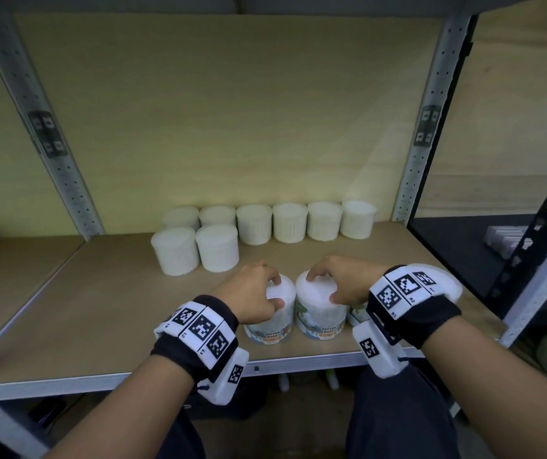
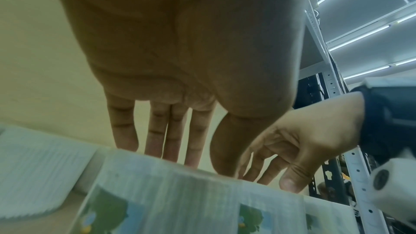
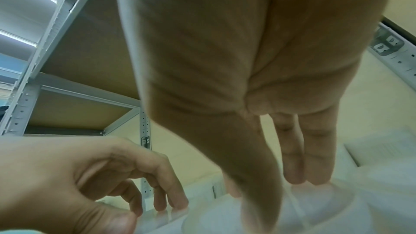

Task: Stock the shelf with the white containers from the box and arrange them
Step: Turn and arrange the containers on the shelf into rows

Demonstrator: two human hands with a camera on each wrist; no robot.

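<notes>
Two white cotton-bud containers stand side by side near the front edge of the wooden shelf. My left hand grips the left container from above, fingers over the lid and thumb on the near side. My right hand grips the right container the same way. A third labelled container is mostly hidden behind my right wrist. In the left wrist view my left hand sits on the container's top rim. The right wrist view shows my right hand on a white lid.
Several white containers line the back wall, and two more stand in front of them at the left. Grey perforated posts frame the bay. A black rack stands to the right. Bare shelf board lies left of my hands.
</notes>
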